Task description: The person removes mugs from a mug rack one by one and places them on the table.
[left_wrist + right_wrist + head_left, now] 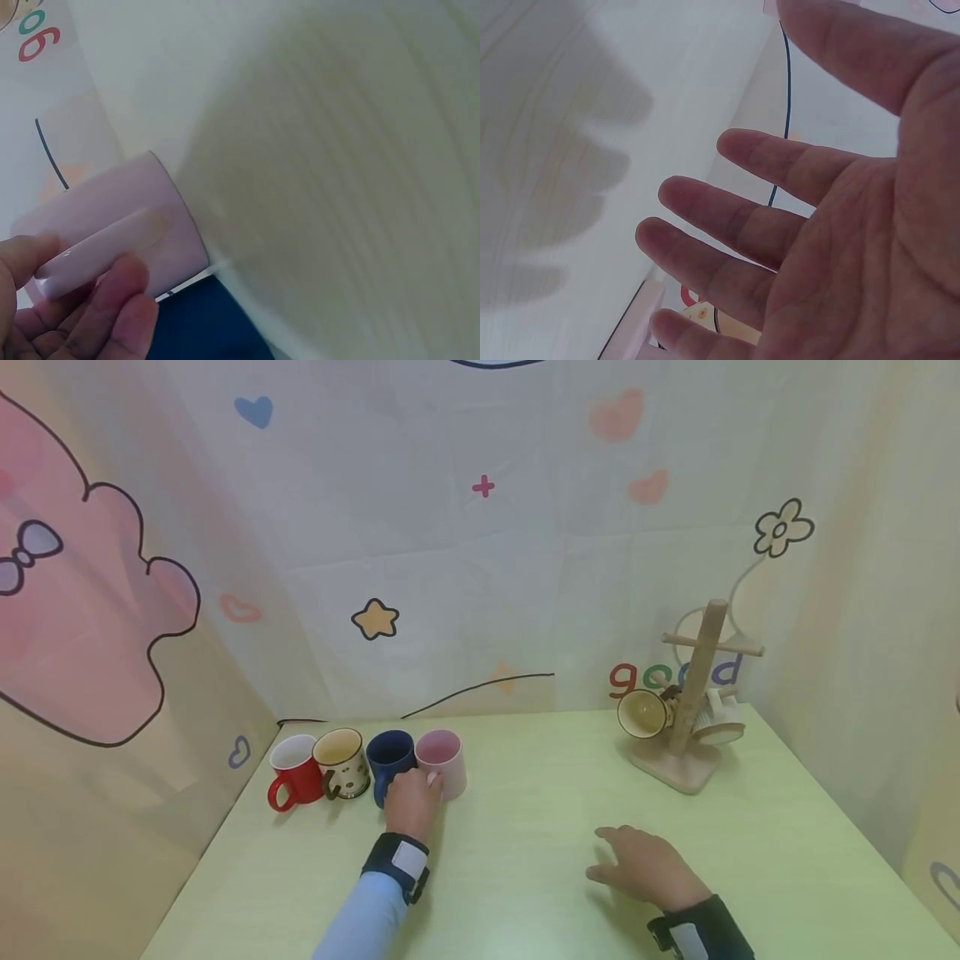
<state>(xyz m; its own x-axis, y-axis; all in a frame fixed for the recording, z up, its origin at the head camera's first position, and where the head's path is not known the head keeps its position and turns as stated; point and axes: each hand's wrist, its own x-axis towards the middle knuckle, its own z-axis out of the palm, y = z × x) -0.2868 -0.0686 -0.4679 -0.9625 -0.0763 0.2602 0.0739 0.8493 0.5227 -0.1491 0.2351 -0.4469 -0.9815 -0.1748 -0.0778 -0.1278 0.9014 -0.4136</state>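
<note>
My left hand [412, 803] is at the pink mug [446, 763], the rightmost of a row of mugs. In the left wrist view, its thumb and curled fingers [124, 289] pinch the handle [97, 251] of that mug. Right beside the pink mug stands a dark blue mug [391, 758], partly covered by my left hand in the head view. My right hand [647, 866] hovers over the right half of the table with its fingers spread and straight; nothing is in its palm [847, 255].
A cream patterned mug [347, 774] and a red mug [302, 781] continue the row leftward. At the back right stands a wooden mug rack [696, 693], with a cream-coloured mug [642, 714] and a white mug [718, 720] hanging from it. A printed curtain [525, 568] closes off the table's back.
</note>
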